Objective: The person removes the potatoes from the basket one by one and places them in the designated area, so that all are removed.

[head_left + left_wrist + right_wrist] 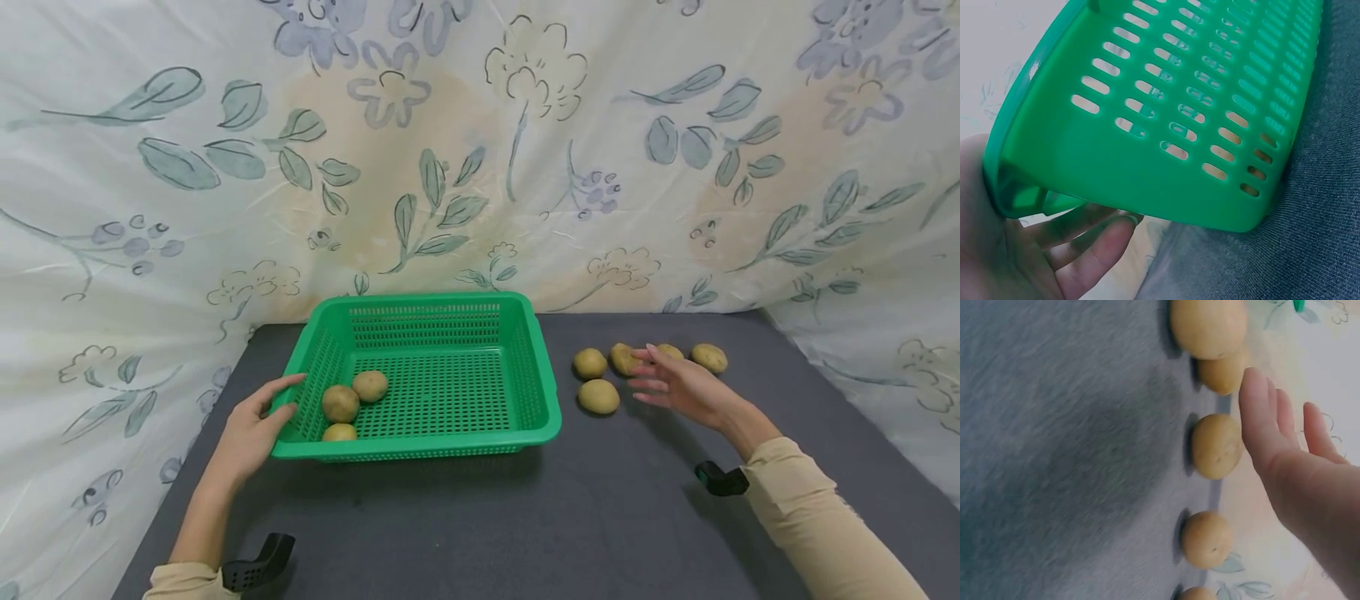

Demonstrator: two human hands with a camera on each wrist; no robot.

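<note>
A green plastic basket point(542, 383) with slotted walls stands on the table. Inside, near its left wall, lie three potatoes point(341, 404). My left hand point(251, 429) grips the left rim; in the left wrist view its fingers point(1107, 253) reach below the basket's edge. To the right of the basket, several potatoes point(598, 397) lie loose on the table, most of them in a row toward the back. Over that row my right hand point(686, 387) hovers with fingers extended and holds nothing, partly covering a potato point(670, 352). The right wrist view shows a potato point(1216, 445) beside its fingertips.
Dark grey cloth covers the table point(450, 525). Behind it and along both sides hangs a pale floral sheet point(465, 125), close to the basket's back edge. A black strap-mounted device sits on each wrist, including the left one point(258, 567).
</note>
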